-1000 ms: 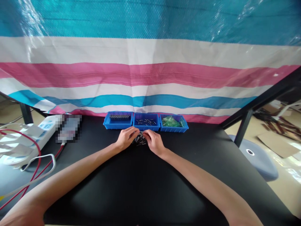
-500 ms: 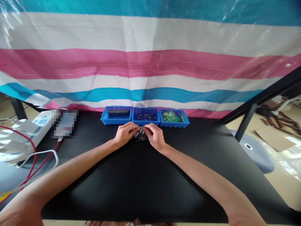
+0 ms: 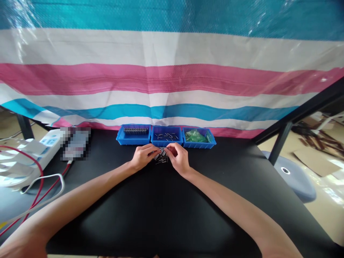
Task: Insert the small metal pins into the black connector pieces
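Over a small pile of thin metal pins (image 3: 161, 159) on the black table, my two hands nearly meet. My left hand (image 3: 144, 156) pinches with thumb and forefinger, and what lies between the fingertips is too small to name. My right hand (image 3: 178, 157) is closed in a pinch just opposite, its fingertips also at something small and greyish. Just behind the hands stands a blue bin (image 3: 167, 143) with loose thin pins in it. The bin to its left (image 3: 133, 142) holds a row of dark metal cylinders, and the right bin (image 3: 199, 145) holds green translucent pieces.
On the left lie a white power strip (image 3: 49, 143) with plugs, a red cable (image 3: 40, 179) and a blurred-out device (image 3: 76, 143). A striped sheet (image 3: 166, 79) hangs behind the bins. Beyond the right table edge are a black frame post (image 3: 281, 143) and a grey stool (image 3: 292, 181).
The view has tilted slightly, so the bins and sheet sit a little lower. Both hands remain over the pile, with small finger movements; fingertips still close together.
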Tool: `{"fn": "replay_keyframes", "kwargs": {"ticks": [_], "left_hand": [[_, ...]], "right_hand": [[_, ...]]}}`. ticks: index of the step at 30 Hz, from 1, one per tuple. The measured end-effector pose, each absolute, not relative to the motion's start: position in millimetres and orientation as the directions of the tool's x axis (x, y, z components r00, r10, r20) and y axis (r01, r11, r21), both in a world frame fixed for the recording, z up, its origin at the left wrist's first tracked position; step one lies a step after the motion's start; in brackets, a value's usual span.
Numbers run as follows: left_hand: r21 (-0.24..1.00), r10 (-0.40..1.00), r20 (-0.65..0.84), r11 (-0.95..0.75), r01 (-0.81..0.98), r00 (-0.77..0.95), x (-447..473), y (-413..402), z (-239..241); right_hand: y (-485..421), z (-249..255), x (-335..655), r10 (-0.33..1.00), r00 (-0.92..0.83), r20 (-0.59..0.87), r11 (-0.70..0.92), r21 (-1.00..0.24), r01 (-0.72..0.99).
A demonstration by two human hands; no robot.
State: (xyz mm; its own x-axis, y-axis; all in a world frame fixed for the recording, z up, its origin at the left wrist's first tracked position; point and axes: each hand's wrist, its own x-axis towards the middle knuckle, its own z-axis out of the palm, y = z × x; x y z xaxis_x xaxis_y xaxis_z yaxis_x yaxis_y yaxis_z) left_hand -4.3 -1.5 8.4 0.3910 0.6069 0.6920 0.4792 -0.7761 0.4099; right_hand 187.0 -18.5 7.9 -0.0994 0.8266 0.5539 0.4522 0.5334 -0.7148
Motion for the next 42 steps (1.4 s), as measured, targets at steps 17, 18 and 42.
{"fn": "replay_keyframes", "kwargs": {"ticks": [17, 18, 42], "left_hand": [[0.411, 0.592, 0.711, -0.788, 0.459, 0.38, -8.2, -1.5, 4.3], [0.405, 0.584, 0.716, -0.794, 0.453, 0.383, -8.3, -1.7, 4.2], [0.34, 0.512, 0.771, -0.833, 0.436, 0.378, -7.7, -3.5, 3.4]], "right_hand": [[-20.3, 5.2, 186.4, 0.813, -0.073, 0.578, 0.545, -0.71, 0.447], [-20.6, 5.2, 186.5, 0.809, -0.076, 0.583, 0.55, -0.706, 0.447], [-21.0, 9.3, 186.9, 0.816, -0.079, 0.572, 0.543, -0.712, 0.445]]}}
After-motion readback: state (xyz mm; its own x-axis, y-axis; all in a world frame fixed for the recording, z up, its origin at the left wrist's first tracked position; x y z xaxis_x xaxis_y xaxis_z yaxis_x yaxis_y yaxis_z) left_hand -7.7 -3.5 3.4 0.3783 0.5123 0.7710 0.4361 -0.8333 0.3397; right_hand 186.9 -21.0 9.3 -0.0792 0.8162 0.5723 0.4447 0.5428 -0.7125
